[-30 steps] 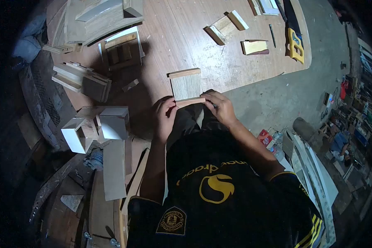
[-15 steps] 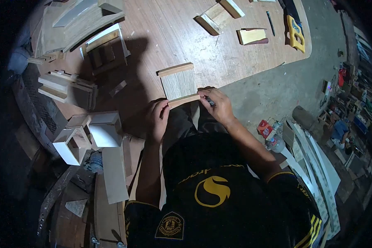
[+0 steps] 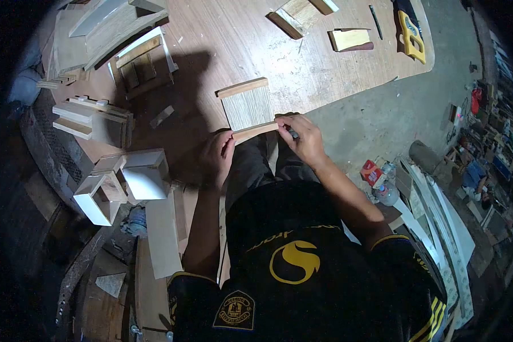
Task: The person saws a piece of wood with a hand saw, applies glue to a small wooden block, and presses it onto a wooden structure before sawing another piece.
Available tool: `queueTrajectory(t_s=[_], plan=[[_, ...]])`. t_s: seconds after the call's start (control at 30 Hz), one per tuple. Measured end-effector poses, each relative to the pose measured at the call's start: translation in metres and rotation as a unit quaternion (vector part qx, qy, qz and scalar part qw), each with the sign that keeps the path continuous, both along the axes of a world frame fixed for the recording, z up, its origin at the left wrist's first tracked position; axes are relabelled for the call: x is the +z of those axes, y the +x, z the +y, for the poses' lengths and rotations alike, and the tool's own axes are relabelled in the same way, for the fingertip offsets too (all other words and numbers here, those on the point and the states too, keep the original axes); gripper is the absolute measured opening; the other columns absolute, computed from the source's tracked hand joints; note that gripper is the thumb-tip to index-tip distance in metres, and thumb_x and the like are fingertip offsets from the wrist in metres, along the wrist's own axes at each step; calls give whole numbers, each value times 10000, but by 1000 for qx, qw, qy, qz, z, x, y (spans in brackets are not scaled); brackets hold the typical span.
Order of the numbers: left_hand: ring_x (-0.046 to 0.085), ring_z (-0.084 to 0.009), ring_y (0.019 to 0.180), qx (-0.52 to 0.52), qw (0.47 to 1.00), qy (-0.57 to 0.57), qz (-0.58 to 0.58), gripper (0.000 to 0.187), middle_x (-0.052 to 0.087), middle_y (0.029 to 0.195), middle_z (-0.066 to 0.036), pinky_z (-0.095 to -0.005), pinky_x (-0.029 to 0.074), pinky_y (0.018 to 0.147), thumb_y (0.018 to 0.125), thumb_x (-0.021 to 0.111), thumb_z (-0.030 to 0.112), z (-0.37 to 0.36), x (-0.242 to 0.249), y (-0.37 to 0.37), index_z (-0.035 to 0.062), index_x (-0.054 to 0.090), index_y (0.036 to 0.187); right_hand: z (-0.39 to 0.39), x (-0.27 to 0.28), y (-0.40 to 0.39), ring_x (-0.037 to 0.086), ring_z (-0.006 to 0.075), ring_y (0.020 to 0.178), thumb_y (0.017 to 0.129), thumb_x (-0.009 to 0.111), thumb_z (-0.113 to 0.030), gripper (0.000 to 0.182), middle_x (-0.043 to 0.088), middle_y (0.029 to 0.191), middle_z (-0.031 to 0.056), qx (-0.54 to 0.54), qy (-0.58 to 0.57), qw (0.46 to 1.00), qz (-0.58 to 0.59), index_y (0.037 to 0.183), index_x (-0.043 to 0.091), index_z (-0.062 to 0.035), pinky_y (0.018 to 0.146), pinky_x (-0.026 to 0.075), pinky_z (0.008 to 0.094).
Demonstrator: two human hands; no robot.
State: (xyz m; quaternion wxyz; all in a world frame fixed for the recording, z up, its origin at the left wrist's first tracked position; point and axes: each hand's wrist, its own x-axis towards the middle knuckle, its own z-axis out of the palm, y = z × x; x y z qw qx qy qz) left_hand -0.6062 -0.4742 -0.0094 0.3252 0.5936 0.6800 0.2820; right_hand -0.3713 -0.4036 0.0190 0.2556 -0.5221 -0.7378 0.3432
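Observation:
A small panel [image 3: 247, 108] with a grey wood-grain face lies at the table's near edge. Along its far side runs a wooden strip [image 3: 242, 87]. A second wooden strip [image 3: 255, 132] sits along the near side, right at the panel's edge. My left hand [image 3: 218, 155] pinches the left end of this near strip between thumb and fingers. At the strip's right end, my right hand [image 3: 303, 138] grips it with thumb and fingertips. Something small and dark shows under the right hand's fingers, mostly hidden.
A yellow-handled saw [image 3: 411, 37], a pencil [image 3: 376, 21] and a sanding block [image 3: 350, 40] lie on the table's far right. Small wooden frames [image 3: 293, 20] and white box pieces [image 3: 145, 174] stand around. Boards and a plastic bottle [image 3: 386, 194] are on the floor at right.
The whole view has shifted slightly. Both hands keep their hold on the near strip's ends, and the panel stays between the two strips.

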Motion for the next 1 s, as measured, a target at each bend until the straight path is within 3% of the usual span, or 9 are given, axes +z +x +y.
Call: queueTrajectory(t_s=[0.33, 0.5, 1.0], plan=[[692, -208, 854, 23, 999, 0, -34, 202, 692, 982, -126, -317, 545, 749, 872, 689, 78, -4, -4, 1, 38, 643, 1066, -4, -4, 0, 675, 288, 825, 795, 732, -43, 167, 702, 916, 122, -10, 8, 1000, 5, 954, 686, -26, 735, 540, 363], [667, -239, 806, 23, 999, 4, -35, 200, 674, 935, -99, -326, 546, 719, 819, 719, 48, -1, -4, 1, 48, 642, 1004, -6, -5, -2, 679, 289, 814, 798, 727, -35, 153, 704, 911, 126, -21, 17, 1000, 12, 943, 683, -13, 734, 541, 366], [666, -290, 865, 8, 1000, 12, -3, 153, 691, 922, -125, -372, 532, 781, 828, 697, 79, 8, 8, -1, 27, 672, 970, -7, -5, -3, 679, 288, 797, 810, 716, -48, 143, 698, 900, 135, -23, 32, 999, 7, 946, 683, -15, 720, 543, 361]])
